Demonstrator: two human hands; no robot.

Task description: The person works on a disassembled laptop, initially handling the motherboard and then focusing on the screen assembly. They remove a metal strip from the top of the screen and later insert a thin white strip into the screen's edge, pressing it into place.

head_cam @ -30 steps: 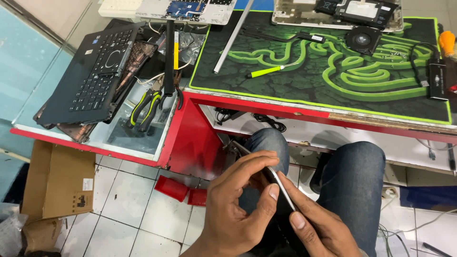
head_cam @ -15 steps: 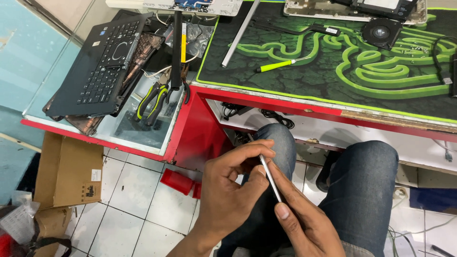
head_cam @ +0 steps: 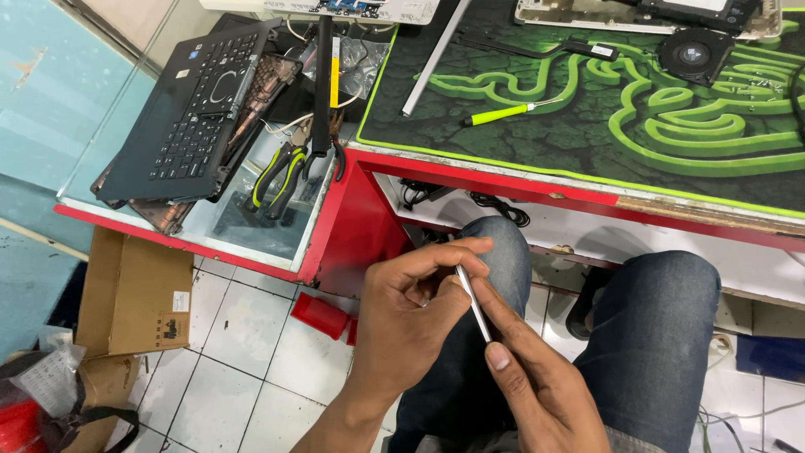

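A red-edged worktop (head_cam: 503,172) spans the top of the view, carrying a black mat (head_cam: 587,126) with green swirls. On the mat lie a long pale bar (head_cam: 432,59), a green-handled screwdriver (head_cam: 499,114) and a round fan (head_cam: 694,54). To the left, a black laptop (head_cam: 189,109) rests over a glass case (head_cam: 243,222), with pliers (head_cam: 281,176) beside it. A cardboard box (head_cam: 134,294) sits on the tiled floor. Below the worktop, over knees in jeans (head_cam: 654,335), the left hand (head_cam: 411,323) and the right hand (head_cam: 537,386) together pinch a thin silver rod (head_cam: 474,304), each closed on it with fingertips, the rod slanting between them.
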